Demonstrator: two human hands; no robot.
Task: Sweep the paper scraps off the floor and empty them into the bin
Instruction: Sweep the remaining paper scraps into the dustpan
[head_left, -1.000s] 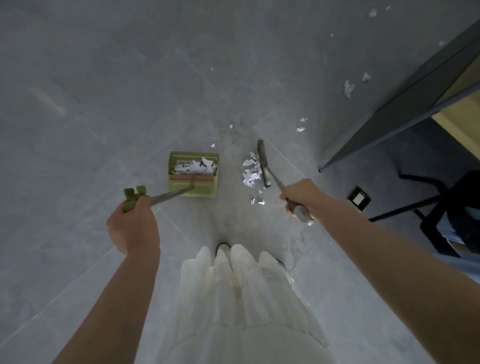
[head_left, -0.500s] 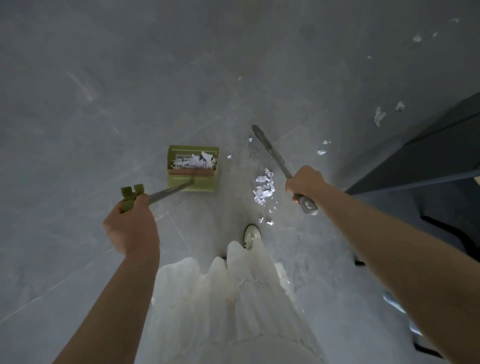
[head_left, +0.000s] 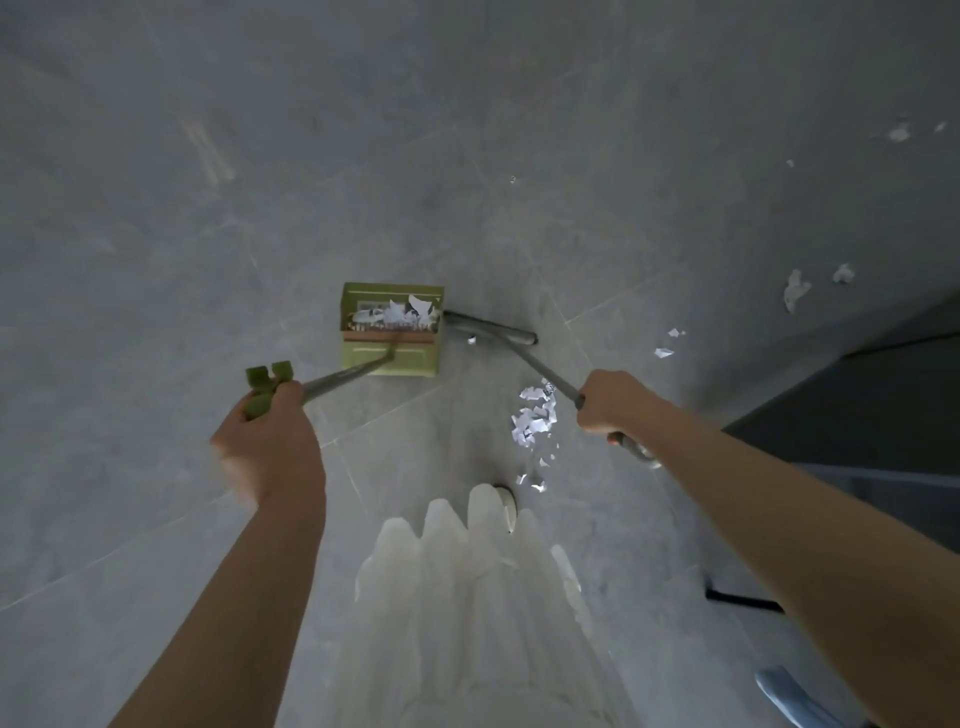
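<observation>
Head view: we're mid-sweep, green long-handled plastic dustpan (head_left: 390, 332) partly filled, scraps left on the floor.

Our left hand (head_left: 270, 441) has its grip curled tight round the dustpan's green handle top (head_left: 266, 385); our right hand (head_left: 609, 402) has its grip wrapped round the grey metal broom handle (head_left: 540, 370), with the dark narrow broom head (head_left: 488, 327) on the grey tiled floor (head_left: 208, 208) touching the pan's right edge. Done: a batch of white torn paper scraps (head_left: 400, 312) sits in the pan. Left: a loose pile of white scraps (head_left: 535, 415) near our white shoe (head_left: 505, 505), more stray bits far right (head_left: 795, 290), then the emptying. No bin in view.
</observation>
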